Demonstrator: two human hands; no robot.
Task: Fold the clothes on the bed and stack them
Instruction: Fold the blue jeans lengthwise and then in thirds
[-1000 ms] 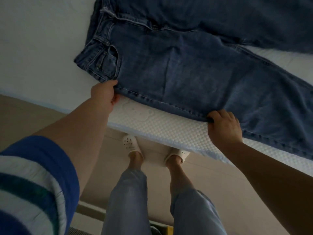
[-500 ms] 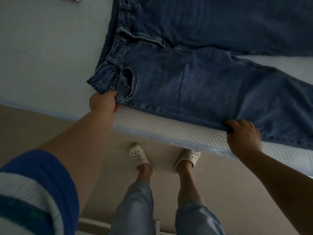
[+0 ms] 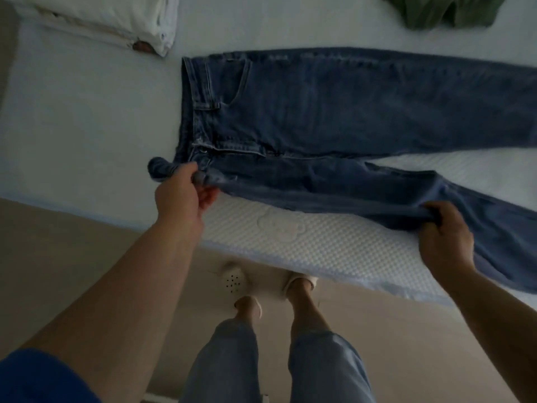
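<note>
A pair of blue jeans (image 3: 334, 112) lies spread on the white bed (image 3: 87, 117), waistband to the left and legs running off to the right. My left hand (image 3: 181, 196) grips the near corner of the waistband, lifted a little off the mattress. My right hand (image 3: 444, 231) pinches the near edge of the closer leg and holds it raised above the mattress edge. The far leg lies flat on the sheet.
A folded white cloth or pillow (image 3: 116, 21) sits at the back left of the bed. A crumpled green garment (image 3: 441, 10) lies at the back right. The mattress edge (image 3: 305, 242) runs diagonally in front of my feet on the beige floor.
Both hands have lifted the near edge of the jeans off the mattress, and the near half is bunching upward. The view has pulled back, showing more of the bed.
</note>
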